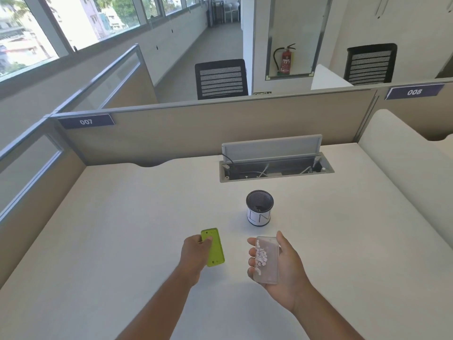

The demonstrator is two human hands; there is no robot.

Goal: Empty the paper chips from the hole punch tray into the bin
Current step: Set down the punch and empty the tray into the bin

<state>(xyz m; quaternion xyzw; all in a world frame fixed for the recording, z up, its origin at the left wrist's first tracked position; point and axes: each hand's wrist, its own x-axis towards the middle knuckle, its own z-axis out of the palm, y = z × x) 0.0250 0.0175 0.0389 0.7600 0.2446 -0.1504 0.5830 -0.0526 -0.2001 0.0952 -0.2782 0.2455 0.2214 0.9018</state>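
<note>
Right hand [274, 263], lower centre-right of the frame, cradles the clear tray [267, 260] open side up, fingers curled around it; white paper chips [261, 256] lie heaped inside. Left hand [196, 253], lower centre, grips the green hole punch [212, 247]. Small black bin [259, 207] stands just above both on the desk [122, 229]. Recommended: carry the tray level over the bin's mouth, then tip slowly from one short end.
</note>
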